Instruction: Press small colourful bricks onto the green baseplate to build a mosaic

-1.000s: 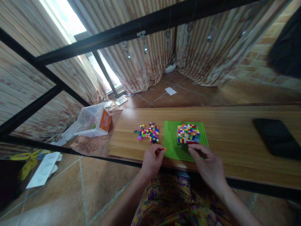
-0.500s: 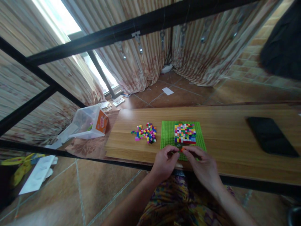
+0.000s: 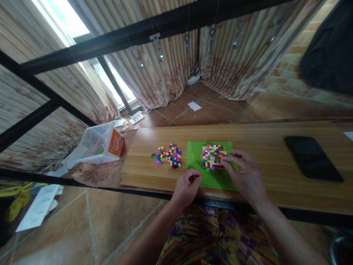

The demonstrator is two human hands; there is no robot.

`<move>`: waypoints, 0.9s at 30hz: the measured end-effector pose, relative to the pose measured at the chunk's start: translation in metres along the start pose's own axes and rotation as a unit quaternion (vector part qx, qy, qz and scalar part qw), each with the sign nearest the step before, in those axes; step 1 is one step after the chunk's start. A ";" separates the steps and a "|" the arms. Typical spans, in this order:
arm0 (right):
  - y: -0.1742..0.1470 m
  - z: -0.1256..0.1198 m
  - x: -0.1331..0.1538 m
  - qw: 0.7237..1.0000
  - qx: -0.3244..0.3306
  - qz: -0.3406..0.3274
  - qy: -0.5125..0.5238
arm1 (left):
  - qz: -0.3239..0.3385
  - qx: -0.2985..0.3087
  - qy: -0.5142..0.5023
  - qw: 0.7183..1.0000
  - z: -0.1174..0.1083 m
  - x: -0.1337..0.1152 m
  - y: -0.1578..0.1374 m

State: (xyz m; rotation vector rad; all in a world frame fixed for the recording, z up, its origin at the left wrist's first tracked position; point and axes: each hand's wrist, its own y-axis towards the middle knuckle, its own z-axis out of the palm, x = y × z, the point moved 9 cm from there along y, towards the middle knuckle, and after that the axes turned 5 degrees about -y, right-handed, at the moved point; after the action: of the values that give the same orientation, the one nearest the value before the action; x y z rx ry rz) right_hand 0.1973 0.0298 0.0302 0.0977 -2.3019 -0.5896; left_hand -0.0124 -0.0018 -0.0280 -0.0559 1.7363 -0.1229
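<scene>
A green studded baseplate (image 3: 194, 158) lies on the wooden table, bearing a block built of many small coloured toy bricks (image 3: 212, 152). At the block's right front, my right hand (image 3: 246, 176) has thumb and forefinger closed on a small orange brick (image 3: 221, 160), which its fingertips partly hide. The brick touches or hovers just over the block; I cannot tell which. My left hand (image 3: 186, 188) is at the plate's front left corner, fingers curled and thumb against forefinger. Whatever it may hold is hidden. Loose bricks (image 3: 168, 156) lie in a pile left of the plate.
A dark tablet-like slab (image 3: 313, 158) lies on the table's right part. Left of the table stands a clear plastic tub (image 3: 95, 141) with an orange label. A black metal rail (image 3: 110, 44) crosses above, before the curtains (image 3: 168, 81).
My right hand has moved up and away from the left, carrying the orange brick from the plate's front to the block. My left hand has shifted slightly left, and the view has tilted a little.
</scene>
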 end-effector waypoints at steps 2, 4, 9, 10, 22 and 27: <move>0.001 0.002 0.001 1.000 0.002 -0.012 -0.008 | 0.004 0.004 0.005 1.000 0.000 0.000 0.000; 0.002 0.003 0.002 1.000 0.003 -0.022 -0.013 | 0.010 0.006 0.011 1.000 0.000 0.000 0.001; 0.005 0.007 -0.001 1.000 0.001 -0.006 0.001 | 0.006 0.009 0.014 1.000 0.001 0.000 0.001; 0.005 0.008 -0.003 1.000 -0.001 0.008 0.009 | 0.005 0.010 0.012 1.000 0.001 0.000 0.001; -0.002 0.010 -0.018 0.992 -0.010 0.090 0.084 | 0.010 0.008 0.016 1.000 0.000 0.001 0.001; -0.001 0.012 -0.023 0.988 -0.018 0.111 0.109 | 0.002 0.009 0.018 1.000 0.001 -0.001 0.000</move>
State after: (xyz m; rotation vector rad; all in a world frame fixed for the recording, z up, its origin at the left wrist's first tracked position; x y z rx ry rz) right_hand 0.2053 0.0395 0.0072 -0.1064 -2.0554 -0.4791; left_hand -0.0115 -0.0014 -0.0271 -0.0378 1.7705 -0.1373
